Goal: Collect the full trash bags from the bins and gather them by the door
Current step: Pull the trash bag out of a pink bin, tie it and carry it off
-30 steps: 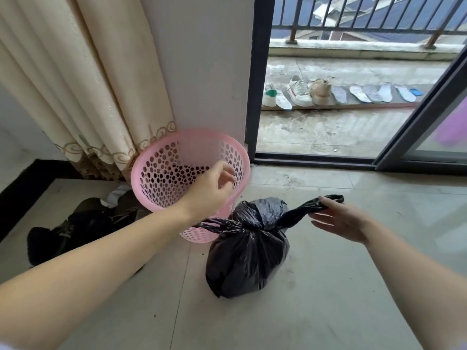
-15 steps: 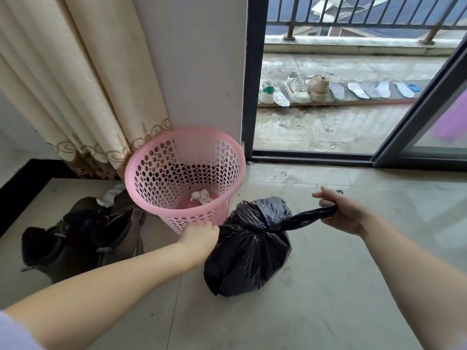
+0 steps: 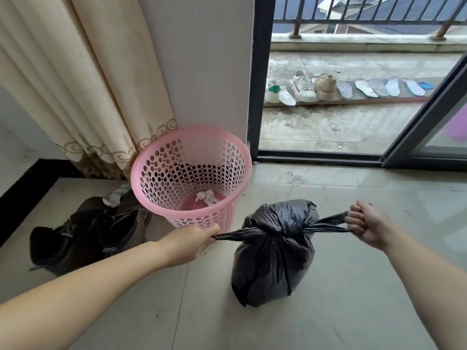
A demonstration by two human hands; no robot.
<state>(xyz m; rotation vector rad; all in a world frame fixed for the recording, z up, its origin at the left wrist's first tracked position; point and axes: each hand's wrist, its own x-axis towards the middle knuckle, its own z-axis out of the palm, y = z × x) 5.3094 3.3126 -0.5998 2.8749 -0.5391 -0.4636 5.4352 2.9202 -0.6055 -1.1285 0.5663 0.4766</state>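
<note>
A full black trash bag (image 3: 274, 258) stands on the tiled floor, its top twisted into two tails that cross in a knot. My left hand (image 3: 188, 242) grips the left tail and my right hand (image 3: 367, 223) grips the right tail, both pulled taut and apart. Just behind and to the left stands a pink perforated bin (image 3: 192, 157) without a liner, with a crumpled tissue (image 3: 206, 197) at its bottom.
Dark boots (image 3: 83, 233) lie on the floor left of the bin. A cream curtain (image 3: 83, 79) hangs behind it. The sliding balcony door (image 3: 328, 157) is open ahead, with shoes and insoles (image 3: 316, 88) lined up outside.
My left hand dropped from above the bin to the bag's left tail and took hold. My right hand closed on the right tail. Both tails have been pulled tight sideways.
</note>
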